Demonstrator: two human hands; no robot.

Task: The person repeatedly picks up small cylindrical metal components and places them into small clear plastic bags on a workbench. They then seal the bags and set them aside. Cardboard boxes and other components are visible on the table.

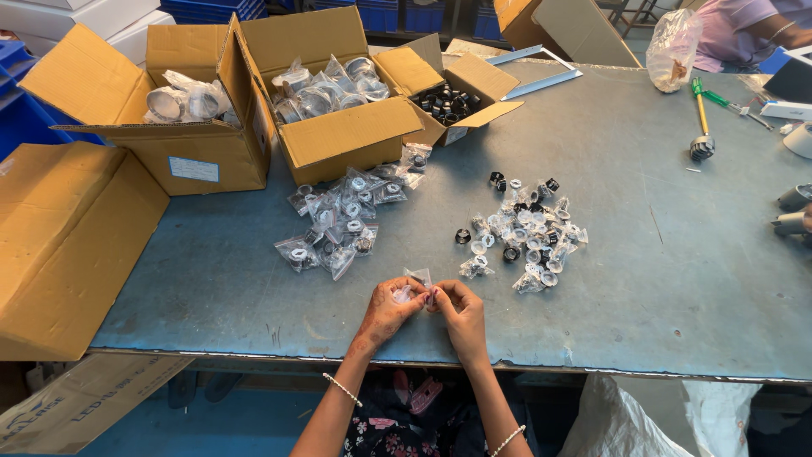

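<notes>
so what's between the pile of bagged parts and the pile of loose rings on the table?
Head view: bare grey table between the bagged pile and the loose rings. Nearest stray is one black ring at the loose pile's left edge.

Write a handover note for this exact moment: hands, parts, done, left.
Left hand and right hand: both pinch one small clear bag at the near table edge.
Bagged parts: pile of filled bags left of centre, beside the open cartons.
Loose parts: heap of clear and black pieces right of centre; more black rings in the small box.
Done: a pile is bagged.
Left: the loose heap is unbagged; whether the held bag is sealed cannot be told.
</notes>
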